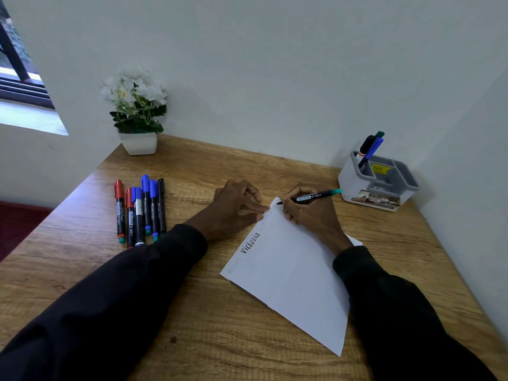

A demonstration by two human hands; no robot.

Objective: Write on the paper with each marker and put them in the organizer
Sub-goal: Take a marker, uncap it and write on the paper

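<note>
One tabletop [220, 325] carries a white paper [297, 270] at centre, a grey organizer [349, 185] at the far right with stored markers [371, 150] leaning in a rear compartment, and six loose markers [138, 213] side by side at the left. Left hand [233, 207], fingers straight, presses the paper's left edge; right hand [310, 213] grips a teal-ended marker [319, 196], tip on the paper's far corner.

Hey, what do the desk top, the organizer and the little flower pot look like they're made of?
The desk top looks like wood or wood-look laminate, matte, with streaky brown grain running across it. The organizer is likely moulded plastic: smooth white walls, grey dividers, rounded corners. The flower pot could be white ceramic or plastic, I cannot tell which; it is smooth with a slight sheen.
</note>
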